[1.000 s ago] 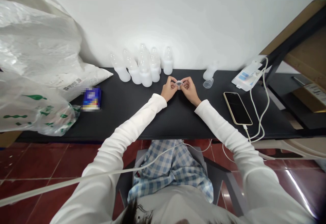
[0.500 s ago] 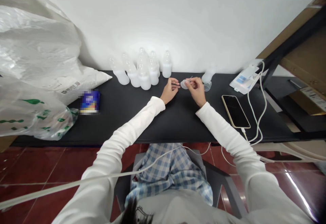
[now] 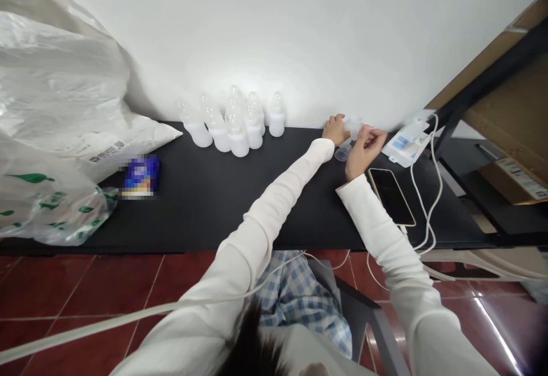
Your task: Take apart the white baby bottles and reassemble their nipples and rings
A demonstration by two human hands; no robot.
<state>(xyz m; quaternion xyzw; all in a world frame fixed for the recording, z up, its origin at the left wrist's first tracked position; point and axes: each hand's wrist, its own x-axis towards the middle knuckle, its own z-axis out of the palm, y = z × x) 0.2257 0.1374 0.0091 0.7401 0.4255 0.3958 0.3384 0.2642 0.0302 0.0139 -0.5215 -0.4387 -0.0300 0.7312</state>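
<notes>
A whitish baby bottle (image 3: 353,120) is at the back right by the wall, between my two hands. My left hand (image 3: 336,129) reaches across and is closed around the side of this bottle, its fingers partly hidden. My right hand (image 3: 369,143) is closed in a pinch near the bottle's mouth, on a small clear piece that mostly hides behind the fingers. Just below, a clear dome cap (image 3: 342,153) rests on the table. Farther left stand several white baby bottles with clear domed caps, including a front one (image 3: 237,136) and a separate one (image 3: 277,116).
Large white plastic bags (image 3: 60,91) fill the left end of the black table (image 3: 205,205), beside a blue packet (image 3: 141,176). To the right lie a phone (image 3: 391,196), a white-and-blue package (image 3: 406,143) and white cables (image 3: 422,199). A shelf with cardboard boxes (image 3: 509,108) stands far right.
Both hands have moved right from the table's middle to the bottle at the back right. My left hand has taken hold of it; my right hand has brought the small clear piece along.
</notes>
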